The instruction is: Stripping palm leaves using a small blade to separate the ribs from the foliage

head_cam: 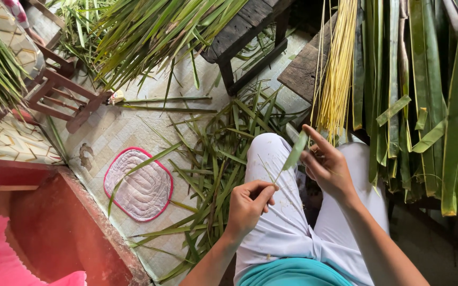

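over white-trousered lap | left hand [247,205] pinches thin leaf rib [276,177] | right hand [327,165] grips flat green leaf strip [296,151]

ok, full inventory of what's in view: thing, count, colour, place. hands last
leaf strip: one, green, held between both hands over the lap
yellow midribs: one bundle, pale yellow, hanging upper right of centre
long leaves: many, dark green, hanging at right
leaf scraps: many, green, strewn on the floor at centre
leaf pile: one heap, green, top centre
dark bench: one, near black, top centre
quilted pad: one, white with pink edge, on the floor mat
wooden stool: one, reddish brown, upper left
red step: one, red, lower left
white trousers: one pair, on the person's legs
left hand: pinching the strip's thin lower end
right hand: gripping the strip's upper end
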